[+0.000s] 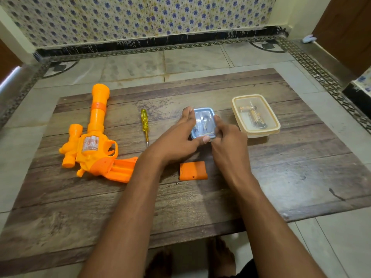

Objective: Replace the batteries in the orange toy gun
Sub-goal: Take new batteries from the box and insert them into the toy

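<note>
Head view: both hands clamp the small blue box (203, 123), left hand (176, 141) and right hand (228, 141) curled round its sides, probably to pop the lid for batteries; orange toy gun (94, 141) lies far left of it with its grip open, battery cover (193, 170) just below, on the counter (281, 177)

A single head-worn wide-angle camera looked forward and steeply down, close over the wooden desk (261, 177), toward the patterned wall (140, 17).
</note>
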